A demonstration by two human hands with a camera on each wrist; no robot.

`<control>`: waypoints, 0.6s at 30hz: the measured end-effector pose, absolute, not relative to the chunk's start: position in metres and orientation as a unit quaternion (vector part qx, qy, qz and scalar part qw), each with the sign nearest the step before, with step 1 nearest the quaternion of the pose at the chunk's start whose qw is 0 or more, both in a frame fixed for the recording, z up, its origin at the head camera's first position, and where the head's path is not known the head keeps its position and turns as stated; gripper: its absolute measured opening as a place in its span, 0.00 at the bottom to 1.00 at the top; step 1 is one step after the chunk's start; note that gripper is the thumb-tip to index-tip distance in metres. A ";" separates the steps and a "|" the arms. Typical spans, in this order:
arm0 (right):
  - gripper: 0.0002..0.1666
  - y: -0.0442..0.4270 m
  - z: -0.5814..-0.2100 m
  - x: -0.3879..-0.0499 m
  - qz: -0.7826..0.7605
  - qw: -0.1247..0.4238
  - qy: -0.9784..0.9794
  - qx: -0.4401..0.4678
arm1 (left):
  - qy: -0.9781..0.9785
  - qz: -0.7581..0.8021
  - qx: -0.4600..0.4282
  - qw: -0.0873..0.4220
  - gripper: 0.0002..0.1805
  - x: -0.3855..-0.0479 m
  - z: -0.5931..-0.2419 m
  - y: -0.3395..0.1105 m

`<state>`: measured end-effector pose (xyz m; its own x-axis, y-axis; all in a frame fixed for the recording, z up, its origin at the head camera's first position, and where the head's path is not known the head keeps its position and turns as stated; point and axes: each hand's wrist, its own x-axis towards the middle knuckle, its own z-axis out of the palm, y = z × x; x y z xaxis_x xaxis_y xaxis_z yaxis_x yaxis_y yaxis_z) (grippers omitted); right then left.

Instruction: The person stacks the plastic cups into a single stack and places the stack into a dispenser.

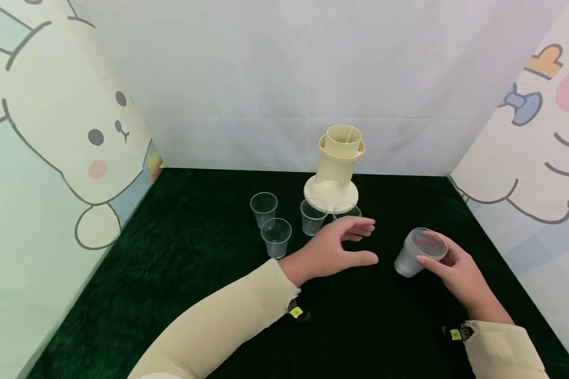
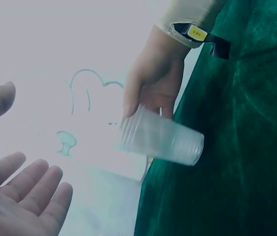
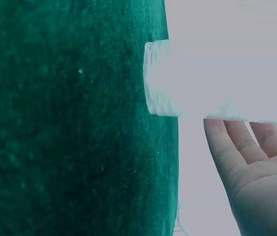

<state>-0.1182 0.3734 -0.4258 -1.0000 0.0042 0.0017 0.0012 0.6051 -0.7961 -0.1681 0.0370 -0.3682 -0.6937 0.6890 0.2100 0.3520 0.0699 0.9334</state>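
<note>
My right hand (image 1: 460, 271) grips a stack of nested clear plastic cups (image 1: 410, 259) near its rims, on the right side of the table. The stack tilts slightly; in the left wrist view the nested cups (image 2: 163, 135) show beneath the thumb. To its left, my left hand (image 1: 336, 250) is held with fingers and thumb apart, and nothing lies between them. Single clear cups stand behind and beside it: one at the left back (image 1: 264, 210), one in front of that (image 1: 276, 239), a third cup (image 1: 313, 218), and another cup (image 1: 347, 209) partly hidden by the left hand.
A cream cup holder with a round base (image 1: 334, 171) stands at the back of the table, just behind the cups. Dark green cloth (image 1: 170, 263) covers the table. White sheeting (image 1: 265, 79) rises behind, and cartoon-printed panels (image 1: 76, 131) flank both sides.
</note>
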 end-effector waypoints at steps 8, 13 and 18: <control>0.40 0.374 -0.427 -0.120 0.446 -0.002 -0.895 0.007 | 0.720 0.595 0.344 0.094 0.33 -0.167 -0.364 -0.018; 0.39 0.374 -0.426 -0.118 0.447 -0.002 -0.894 0.009 | 0.730 0.597 0.328 0.055 0.32 -0.170 -0.359 -0.045; 0.40 0.376 -0.427 -0.118 0.445 -0.008 -0.896 0.001 | 0.748 0.591 0.300 0.031 0.30 -0.173 -0.359 -0.067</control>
<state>-0.1178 0.3761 -0.4267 -0.9999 -0.0096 -0.0135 0.0049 0.6044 -0.7967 -0.1729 -0.0667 -0.3589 -0.8178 0.4852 0.3093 0.4129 0.1204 0.9028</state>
